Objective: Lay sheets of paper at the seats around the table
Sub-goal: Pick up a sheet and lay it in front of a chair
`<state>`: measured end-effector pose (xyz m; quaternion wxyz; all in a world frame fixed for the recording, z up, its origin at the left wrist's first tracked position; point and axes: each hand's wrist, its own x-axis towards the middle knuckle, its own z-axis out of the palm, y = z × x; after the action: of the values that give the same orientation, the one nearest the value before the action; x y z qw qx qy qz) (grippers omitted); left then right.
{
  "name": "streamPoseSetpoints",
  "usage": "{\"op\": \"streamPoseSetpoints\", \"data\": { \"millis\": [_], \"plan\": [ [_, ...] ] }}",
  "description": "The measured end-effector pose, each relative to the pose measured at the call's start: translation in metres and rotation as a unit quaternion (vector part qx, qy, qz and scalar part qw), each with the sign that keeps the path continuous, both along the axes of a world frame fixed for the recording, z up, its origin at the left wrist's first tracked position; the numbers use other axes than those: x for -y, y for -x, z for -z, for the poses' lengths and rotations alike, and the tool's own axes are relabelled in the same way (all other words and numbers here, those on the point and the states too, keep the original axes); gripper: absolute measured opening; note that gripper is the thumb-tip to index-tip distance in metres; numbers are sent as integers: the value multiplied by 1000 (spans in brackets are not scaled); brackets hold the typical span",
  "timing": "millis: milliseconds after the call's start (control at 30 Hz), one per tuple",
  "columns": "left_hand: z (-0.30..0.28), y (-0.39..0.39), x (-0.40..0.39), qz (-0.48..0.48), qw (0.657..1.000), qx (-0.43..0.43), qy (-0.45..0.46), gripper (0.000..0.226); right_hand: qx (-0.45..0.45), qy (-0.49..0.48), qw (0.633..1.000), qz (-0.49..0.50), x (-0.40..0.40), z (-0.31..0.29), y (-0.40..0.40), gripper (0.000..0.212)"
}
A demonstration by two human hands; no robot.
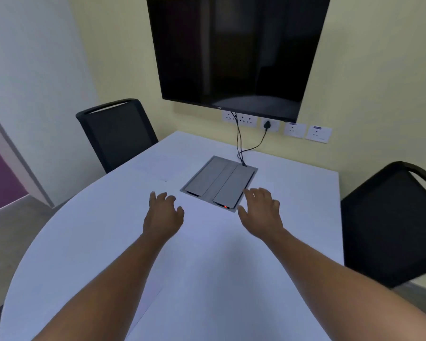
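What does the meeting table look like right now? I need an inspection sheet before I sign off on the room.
Surface: white table, rounded near end, far end against the wall.
Job's things: one sheet of paper by the left chair; another sheet at the near edge; faint against the white.
Clutter: nothing seen.
Grip: left hand and right hand open, holding nothing.
Cables: two black cables run from wall into the table's grey socket box.
Surroundings: dark wall screen, right chair.

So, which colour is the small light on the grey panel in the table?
Red. The small light glows at the near edge of the grey panel, seen in the head view.
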<state>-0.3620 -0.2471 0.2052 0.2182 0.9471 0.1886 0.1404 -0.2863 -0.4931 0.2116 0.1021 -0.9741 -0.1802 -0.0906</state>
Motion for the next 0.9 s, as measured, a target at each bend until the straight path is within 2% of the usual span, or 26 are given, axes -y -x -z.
{"op": "streamPoseSetpoints", "data": {
  "millis": [133, 300, 433, 700, 900],
  "plan": [
    [30, -27, 3, -15, 999, -32, -23, 62, -48, 20, 998, -23, -2, 41, -42, 55],
    [66, -70, 9, -10, 994, -90, -60, 68, -91, 18, 995, -48, -13, 79, -93, 57],
    [103, -95, 17, -19, 991, -124, -51, 69, -123, 32, 990, -65, -24, 111, -128, 58],
    [181, -116, 16, 10, 964, -266, -15, 78, -165, 89, 977, -100, -39, 180, -160, 57],
    [207, -131, 4, -3, 964, -267, -2, 83, -203, 93, 970, -93, -51, 210, -172, 63]
  ]
}}
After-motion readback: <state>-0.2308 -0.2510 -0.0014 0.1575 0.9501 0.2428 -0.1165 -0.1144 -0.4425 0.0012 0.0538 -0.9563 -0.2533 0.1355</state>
